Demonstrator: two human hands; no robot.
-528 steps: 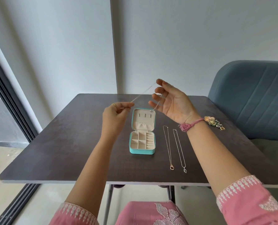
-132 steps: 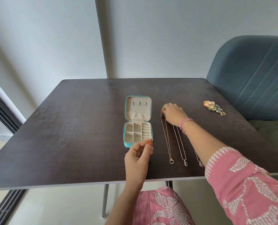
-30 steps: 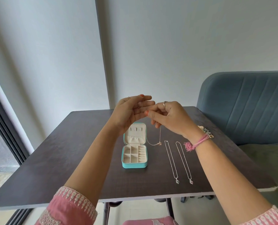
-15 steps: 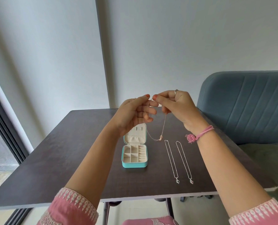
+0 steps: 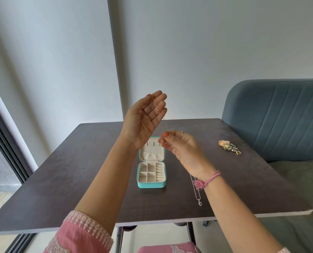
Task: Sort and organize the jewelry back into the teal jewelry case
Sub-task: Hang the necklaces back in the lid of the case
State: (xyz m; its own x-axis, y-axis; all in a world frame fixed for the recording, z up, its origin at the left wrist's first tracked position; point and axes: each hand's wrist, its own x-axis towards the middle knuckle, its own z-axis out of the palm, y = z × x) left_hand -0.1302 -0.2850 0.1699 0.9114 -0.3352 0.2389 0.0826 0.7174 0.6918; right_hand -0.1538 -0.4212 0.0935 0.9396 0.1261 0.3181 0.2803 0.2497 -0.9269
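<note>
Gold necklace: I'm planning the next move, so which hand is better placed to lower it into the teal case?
Right. The right hand pinches the chain just above the open teal case; the left hand is raised higher, palm up, the gold necklace draped over its fingers.

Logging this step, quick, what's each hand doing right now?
Left hand: open, palm up, gold chain necklace draped over its fingers.
Right hand: pinching the same chain.

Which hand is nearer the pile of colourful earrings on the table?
Right. The right hand is raised above the table, between the teal case and the earrings. The left hand is higher and farther left, beyond the case.
</note>
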